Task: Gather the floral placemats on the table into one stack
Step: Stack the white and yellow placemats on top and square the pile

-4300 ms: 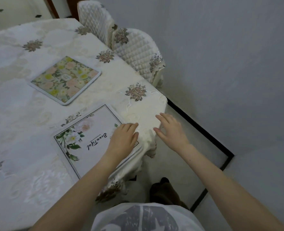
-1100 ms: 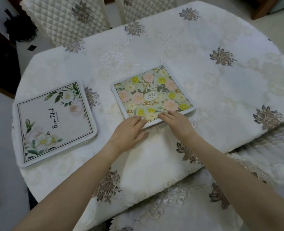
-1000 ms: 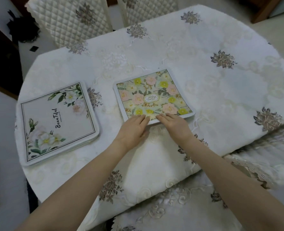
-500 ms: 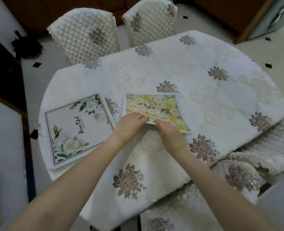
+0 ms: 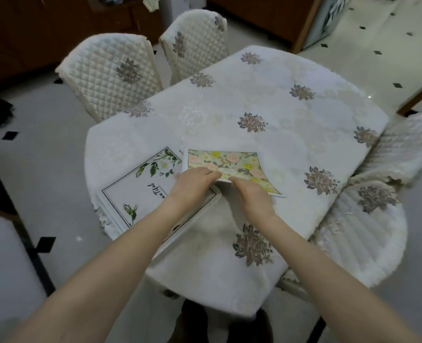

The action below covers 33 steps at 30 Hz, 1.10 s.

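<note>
A: Where are the mats?

B: Two show on the oval table under a cream embroidered tablecloth (image 5: pixel 266 100). The yellow-and-pink floral placemat with a white rim (image 5: pixel 232 164) sits near the middle, its near edge raised off the cloth and its far edge low. The larger white placemat with green leaves, a thin dark border and script lettering (image 5: pixel 140 191) lies flat at the near left, close to the table's edge.

A: Do they touch?

B: The floral one's near-left corner hangs over the white one's right side; whether they meet there I cannot tell.

A: And the hands?

B: Both are at the floral mat's near edge. The left hand (image 5: pixel 192 184) has fingers together, curled over the edge and pinching it. The right hand (image 5: pixel 250 194) is just beside it, fingers together on the same edge; its grip underneath is hidden, so I cannot tell how firmly it closes.

A: Anything around?

B: Two quilted cream chair backs (image 5: pixel 111 75) stand at the far left, and another covered chair (image 5: pixel 368 219) at the right.
</note>
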Available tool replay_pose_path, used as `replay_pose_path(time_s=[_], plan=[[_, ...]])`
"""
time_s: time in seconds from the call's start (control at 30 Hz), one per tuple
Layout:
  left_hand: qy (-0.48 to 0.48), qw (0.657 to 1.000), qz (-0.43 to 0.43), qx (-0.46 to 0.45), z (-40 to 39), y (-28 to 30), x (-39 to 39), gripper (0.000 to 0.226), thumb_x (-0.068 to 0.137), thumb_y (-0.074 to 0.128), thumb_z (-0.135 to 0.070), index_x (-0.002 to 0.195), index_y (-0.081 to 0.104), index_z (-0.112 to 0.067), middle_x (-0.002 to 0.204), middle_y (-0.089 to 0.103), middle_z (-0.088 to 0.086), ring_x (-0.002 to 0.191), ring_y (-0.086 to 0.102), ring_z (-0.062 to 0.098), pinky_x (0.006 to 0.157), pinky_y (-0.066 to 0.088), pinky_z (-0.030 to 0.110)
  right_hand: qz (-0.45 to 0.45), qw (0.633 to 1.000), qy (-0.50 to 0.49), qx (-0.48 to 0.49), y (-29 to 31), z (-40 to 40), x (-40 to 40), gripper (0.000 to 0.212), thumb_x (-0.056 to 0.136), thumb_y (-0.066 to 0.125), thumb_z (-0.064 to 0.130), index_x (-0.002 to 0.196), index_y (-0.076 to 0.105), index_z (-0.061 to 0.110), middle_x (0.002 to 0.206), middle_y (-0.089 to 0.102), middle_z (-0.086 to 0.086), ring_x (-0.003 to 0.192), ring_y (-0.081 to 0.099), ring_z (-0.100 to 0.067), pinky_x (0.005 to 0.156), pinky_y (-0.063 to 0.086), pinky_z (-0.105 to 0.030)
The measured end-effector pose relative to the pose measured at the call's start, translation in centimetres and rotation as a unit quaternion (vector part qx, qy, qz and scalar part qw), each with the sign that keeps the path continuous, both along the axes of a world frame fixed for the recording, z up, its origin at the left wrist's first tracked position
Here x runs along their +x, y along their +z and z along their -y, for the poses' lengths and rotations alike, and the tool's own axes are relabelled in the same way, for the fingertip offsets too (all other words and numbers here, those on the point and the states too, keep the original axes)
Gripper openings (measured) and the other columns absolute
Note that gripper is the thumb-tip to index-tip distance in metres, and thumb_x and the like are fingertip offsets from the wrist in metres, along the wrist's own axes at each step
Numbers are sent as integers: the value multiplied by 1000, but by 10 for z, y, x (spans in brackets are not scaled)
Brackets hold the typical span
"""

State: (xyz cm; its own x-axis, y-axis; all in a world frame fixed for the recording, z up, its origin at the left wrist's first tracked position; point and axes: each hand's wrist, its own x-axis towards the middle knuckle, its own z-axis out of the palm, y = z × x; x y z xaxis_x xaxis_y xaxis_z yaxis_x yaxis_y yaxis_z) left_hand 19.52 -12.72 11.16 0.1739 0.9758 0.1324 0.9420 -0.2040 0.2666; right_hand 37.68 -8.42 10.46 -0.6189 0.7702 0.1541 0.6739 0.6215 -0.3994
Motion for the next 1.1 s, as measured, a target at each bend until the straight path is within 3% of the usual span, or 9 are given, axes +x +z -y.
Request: replay_pose_path(time_s=[0.1,0.33,0.53,0.67,0.8,0.97,1.1], plan=[[-4,1000,13,6,23,3,-17,32,79,54,-21,109,61,-10,93,68,14,85,62,32,60,49,38,14,1000,-7,-19,5,24,-16,31,88,53,3,118,59,4,108,68,-21,97,61,-39,77,49,-47],[19,999,-9,-40,55,-6,-35,53,76,59,2,125,53,-18,116,63,6,106,57,27,72,51,40,73,997,2,-24,-4,51,-33,38,90,49,5,128,52,12,117,66,-12,102,59,-32,81,46,-40],[18,999,-15,-33,71,-3,-40,53,78,60,-1,127,51,-20,119,63,6,106,58,27,70,46,34,38,999,8,-29,-4,67,-33,29,94,50,10,123,56,8,113,68,-16,99,61,-36,78,49,-45],[24,999,-16,-30,75,0,-59,50,84,53,-1,130,50,-20,123,62,6,109,57,27,68,41,30,58,997,-8,-48,-6,72,-31,36,96,46,7,132,48,8,127,60,-17,112,55,-36,91,45,-42],[-19,1000,-11,-20,72,-4,-95,36,92,48,-9,126,54,-20,118,64,5,103,58,27,66,46,33,60,996,-26,-61,-10,81,-47,48,91,47,-1,137,43,11,135,54,-15,120,51,-33,102,39,-40],[-85,996,-12,-37,51,-15,-157,35,93,49,-12,127,53,-21,124,62,5,111,56,25,77,52,42,46,996,-69,-40,-22,88,-100,46,91,50,4,135,45,16,135,56,-10,118,54,-30,95,44,-37],[-165,985,-3,-47,33,-18,-206,35,93,51,-14,127,53,-18,124,61,7,109,56,27,74,52,41,54,992,-115,-22,-26,97,-143,50,87,52,0,134,47,16,133,58,-10,117,57,-28,95,45,-36]])
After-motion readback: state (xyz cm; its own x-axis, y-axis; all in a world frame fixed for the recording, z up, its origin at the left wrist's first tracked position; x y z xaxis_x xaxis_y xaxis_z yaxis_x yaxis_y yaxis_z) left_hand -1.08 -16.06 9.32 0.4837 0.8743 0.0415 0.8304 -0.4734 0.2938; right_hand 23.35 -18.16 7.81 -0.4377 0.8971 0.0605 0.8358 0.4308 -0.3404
